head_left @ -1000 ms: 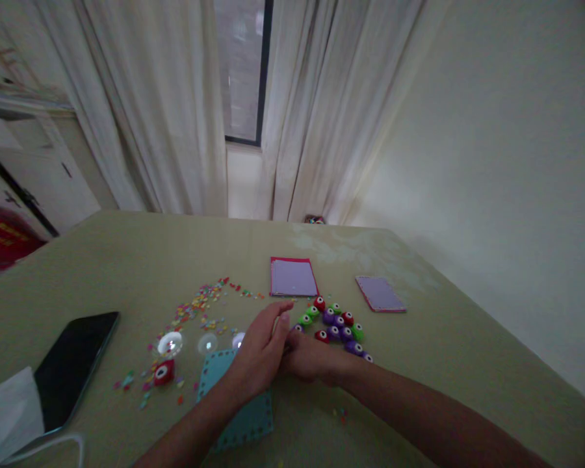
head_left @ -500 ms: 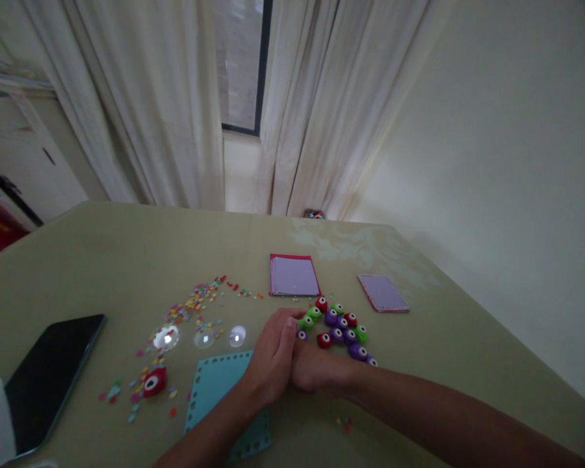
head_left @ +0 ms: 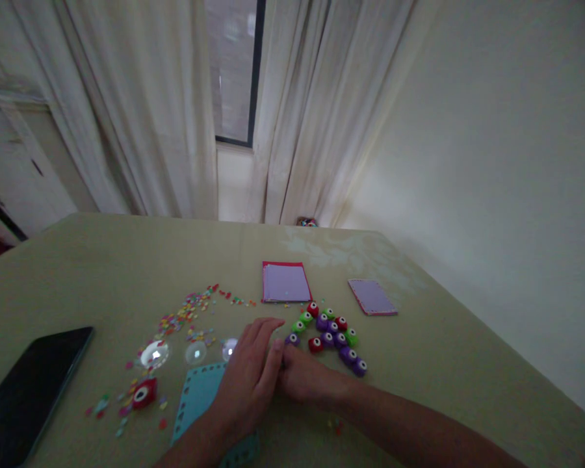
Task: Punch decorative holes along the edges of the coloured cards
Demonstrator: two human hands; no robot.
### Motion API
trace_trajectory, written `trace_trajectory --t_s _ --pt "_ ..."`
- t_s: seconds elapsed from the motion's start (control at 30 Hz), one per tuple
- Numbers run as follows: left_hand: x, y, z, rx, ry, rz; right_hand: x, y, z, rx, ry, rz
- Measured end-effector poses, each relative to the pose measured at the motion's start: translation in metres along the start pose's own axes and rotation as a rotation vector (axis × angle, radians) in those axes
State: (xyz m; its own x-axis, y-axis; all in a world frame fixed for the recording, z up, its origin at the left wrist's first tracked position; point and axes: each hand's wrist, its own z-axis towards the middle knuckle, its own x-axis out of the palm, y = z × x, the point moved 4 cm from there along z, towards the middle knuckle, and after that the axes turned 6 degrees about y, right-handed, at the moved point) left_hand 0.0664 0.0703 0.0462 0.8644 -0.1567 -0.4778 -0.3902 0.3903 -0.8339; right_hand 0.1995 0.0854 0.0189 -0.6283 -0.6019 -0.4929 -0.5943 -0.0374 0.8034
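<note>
Light blue card (head_left: 197, 393), edged with small holes, lies partly covered by the left hand (head_left: 251, 380) and forearm. Left hand half open — fingers stretched together, thumb against the right hand (head_left: 302, 377), which is curled. Whether either palm holds anything cannot be told. Glossy eye beads (head_left: 327, 339), rounded, red, green and purple, sit just beyond the right hand. The table (head_left: 443, 364) extends rightward from that hand — its slanting edge well apart, near the wall (head_left: 517, 195). Left of the left hand: see-through round discs (head_left: 195, 353), scattered confetti (head_left: 190, 309), a red bead (head_left: 144, 394) and a smooth black phone (head_left: 39, 390).
</note>
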Motion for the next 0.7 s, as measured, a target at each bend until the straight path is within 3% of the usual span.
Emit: trace_trajectory --t_s 0.07,0.17,0.27,0.33,0.4,0.5,0.6,0.7 --pt "-0.015 0.010 -0.020 0.040 0.018 0.266 0.001 0.005 -0.008 0.033 0.031 0.042" --pt "-0.035 0.029 -0.056 0.227 -0.005 0.666 -0.005 0.011 -0.020 0.117 0.001 0.067" --pt "-0.045 0.041 -0.086 0.388 -0.039 0.881 -0.021 0.016 -0.035 0.168 0.040 -0.029" --pt "-0.047 0.044 -0.097 0.402 -0.050 0.928 -0.040 0.019 -0.048 0.163 -0.007 -0.206" --pt "-0.045 0.043 -0.101 0.358 -0.046 0.930 -0.060 0.024 -0.063 0.159 -0.136 -0.375" --pt "-0.044 0.036 -0.096 0.306 -0.026 0.896 -0.072 0.035 -0.077 0.131 -0.182 -0.382" --pt "-0.044 0.026 -0.090 0.356 0.061 0.835 -0.059 0.055 -0.075 0.042 -0.182 -0.336" --pt "-0.041 0.019 -0.092 0.453 0.196 0.756 -0.028 0.082 -0.056 -0.118 -0.136 -0.369"
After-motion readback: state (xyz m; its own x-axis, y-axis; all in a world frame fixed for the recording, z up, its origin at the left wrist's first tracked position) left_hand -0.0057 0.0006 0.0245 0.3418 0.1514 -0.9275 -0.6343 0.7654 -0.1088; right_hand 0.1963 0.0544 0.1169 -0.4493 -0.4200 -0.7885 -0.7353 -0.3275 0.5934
